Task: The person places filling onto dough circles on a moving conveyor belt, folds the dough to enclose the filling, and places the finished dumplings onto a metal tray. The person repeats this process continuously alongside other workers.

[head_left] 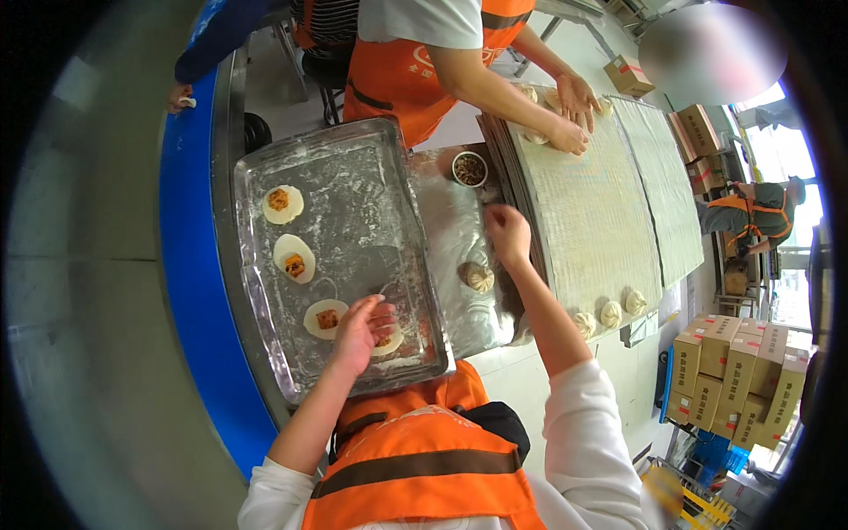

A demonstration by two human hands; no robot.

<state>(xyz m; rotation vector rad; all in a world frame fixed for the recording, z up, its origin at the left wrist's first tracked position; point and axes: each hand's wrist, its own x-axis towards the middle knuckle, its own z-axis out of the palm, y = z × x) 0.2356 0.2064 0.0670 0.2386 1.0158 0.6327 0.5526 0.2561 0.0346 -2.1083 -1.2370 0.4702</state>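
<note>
Head view: I judge a wrapper pick-up in hand on the floured metal tray [353,177], my left hand [360,331] curling loosely onto the filled round dough wrapper [387,340] at its near edge, right hand [508,231] open, empty, next needing a clean lift.

Both of the person's forearms rose from the lower edge, bare below pushed-up white sleeves. The left hand [360,331] reached forward and slightly inward, palm down, its fingers [382,311] curled loosely together. The right arm stretched farther ahead, elbow nearly straight, and the right hand [508,231] hung relaxed with fingers bent downward, holding nothing that could be seen.
</note>
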